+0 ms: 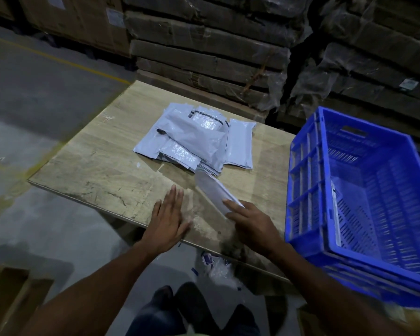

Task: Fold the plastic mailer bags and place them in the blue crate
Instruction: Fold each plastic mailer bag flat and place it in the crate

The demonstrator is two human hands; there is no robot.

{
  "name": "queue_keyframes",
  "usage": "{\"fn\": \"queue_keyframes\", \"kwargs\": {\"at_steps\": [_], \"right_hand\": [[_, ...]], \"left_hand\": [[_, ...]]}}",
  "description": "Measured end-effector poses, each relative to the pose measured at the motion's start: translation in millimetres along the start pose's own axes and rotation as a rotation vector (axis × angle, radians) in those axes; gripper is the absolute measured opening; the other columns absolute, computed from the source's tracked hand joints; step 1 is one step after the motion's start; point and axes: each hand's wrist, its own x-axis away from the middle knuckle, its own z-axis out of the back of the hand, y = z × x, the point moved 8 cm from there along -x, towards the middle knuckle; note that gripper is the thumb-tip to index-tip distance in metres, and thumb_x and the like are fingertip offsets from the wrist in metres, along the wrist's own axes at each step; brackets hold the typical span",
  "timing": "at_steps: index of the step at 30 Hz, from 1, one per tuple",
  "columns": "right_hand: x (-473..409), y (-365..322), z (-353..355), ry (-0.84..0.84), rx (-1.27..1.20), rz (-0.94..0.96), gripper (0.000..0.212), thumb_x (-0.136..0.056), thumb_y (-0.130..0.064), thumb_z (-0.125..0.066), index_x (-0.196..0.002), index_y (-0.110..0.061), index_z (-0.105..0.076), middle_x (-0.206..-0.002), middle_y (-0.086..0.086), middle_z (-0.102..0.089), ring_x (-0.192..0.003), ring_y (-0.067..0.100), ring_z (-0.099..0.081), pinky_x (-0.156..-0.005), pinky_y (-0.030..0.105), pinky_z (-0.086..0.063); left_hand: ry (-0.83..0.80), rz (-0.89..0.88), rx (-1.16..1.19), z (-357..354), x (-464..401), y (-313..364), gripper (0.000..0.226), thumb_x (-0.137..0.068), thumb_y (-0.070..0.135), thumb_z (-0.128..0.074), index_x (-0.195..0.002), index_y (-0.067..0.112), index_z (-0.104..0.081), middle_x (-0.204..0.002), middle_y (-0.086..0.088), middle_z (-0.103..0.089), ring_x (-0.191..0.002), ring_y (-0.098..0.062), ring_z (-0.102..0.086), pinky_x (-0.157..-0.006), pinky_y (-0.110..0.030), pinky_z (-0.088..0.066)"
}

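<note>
Mailer bags (194,139) lie heaped on the bench (95,163) left of the blue crate (364,190), while my right hand (250,224) pinches one folded bag (216,190), my left hand (167,219) flat and empty, crate next.

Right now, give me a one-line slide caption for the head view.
Right hand grips a mailer bag beside the blue crate; left hand flat on table.
</note>
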Motion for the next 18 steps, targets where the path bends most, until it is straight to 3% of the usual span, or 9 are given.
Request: {"fn": "queue_keyframes", "kwargs": {"at_steps": [3,7,9,12,13,15,18], "right_hand": [[4.5,6.5,-1.2,-0.002,-0.137,0.029,0.042,-0.077,-0.001,-0.061,-0.115,-0.016,-0.069,-0.151,-0.003,-0.05,-0.112,0.025,-0.064,-0.071,0.043,-0.058],[3.0,21.0,-9.2,-0.081,-0.074,0.0,0.05,-0.077,-0.006,-0.066,-0.125,-0.018,-0.066,-0.153,0.001,-0.049,-0.127,0.031,-0.057,-0.082,0.047,-0.058],[-0.5,24.3,-21.5,-0.155,0.03,-0.01,0.045,-0.089,-0.022,-0.061,-0.134,-0.017,-0.06,-0.156,0.007,-0.044,-0.136,0.037,-0.047,-0.097,0.049,-0.052],[3.4,32.6,-61.8,-0.411,0.122,-0.234,0.064,-0.101,-0.054,-0.036,-0.154,-0.019,-0.035,-0.167,0.008,-0.016,-0.152,0.033,-0.019,-0.117,0.054,-0.027],[5.0,32.5,-71.8,-0.453,0.114,-0.289,0.07,-0.099,-0.057,-0.029,-0.157,-0.016,-0.03,-0.168,0.008,-0.012,-0.154,0.031,-0.014,-0.119,0.057,-0.022],[1.7,23.5,-79.9,-0.429,0.045,-0.267,0.077,-0.093,-0.053,-0.025,-0.155,-0.009,-0.034,-0.166,0.011,-0.018,-0.152,0.034,-0.021,-0.116,0.064,-0.025],[-3.6,8.5,-85.3,-0.394,-0.021,-0.089,0.074,-0.086,-0.041,-0.033,-0.152,-0.009,-0.04,-0.165,0.007,-0.025,-0.153,0.03,-0.021,-0.122,0.058,-0.012]], "left_hand": [[-0.09,0.009,-0.144,-13.4,-1.3,1.0,0.086,-0.099,0.07,-0.011,-0.16,0.021,0.025,-0.171,-0.008,0.017,-0.16,-0.027,0.005,-0.126,-0.058,-0.006],[-0.089,-0.008,-0.193,-13.9,0.8,2.8,0.086,-0.1,0.069,-0.017,-0.161,0.024,0.024,-0.173,-0.011,0.007,-0.16,-0.031,-0.002,-0.125,-0.06,-0.01],[-0.122,-0.011,-0.188,-13.3,0.7,2.9,0.086,-0.099,0.07,-0.016,-0.159,0.027,0.027,-0.171,-0.009,0.018,-0.159,-0.029,0.008,-0.125,-0.059,-0.004],[-0.158,-0.024,-0.193,-14.2,-0.2,5.2,0.084,-0.098,0.07,-0.013,-0.159,0.03,0.027,-0.169,-0.008,0.026,-0.158,-0.029,0.017,-0.126,-0.059,-0.001],[-0.146,-0.024,-0.183,-11.9,-0.1,6.3,0.083,-0.099,0.07,-0.014,-0.161,0.029,0.023,-0.17,-0.008,0.024,-0.158,-0.029,0.017,-0.126,-0.059,-0.001],[-0.071,-0.021,-0.185,-1.6,-0.7,8.8,0.08,-0.102,0.067,-0.014,-0.166,0.022,0.003,-0.173,-0.011,0.008,-0.16,-0.031,0.008,-0.125,-0.059,-0.004],[0.062,-0.118,-0.276,12.6,-8.5,28.5,0.069,-0.107,0.051,-0.023,-0.159,0.006,-0.032,-0.166,-0.017,-0.03,-0.155,-0.034,-0.026,-0.123,-0.057,-0.02]]}}
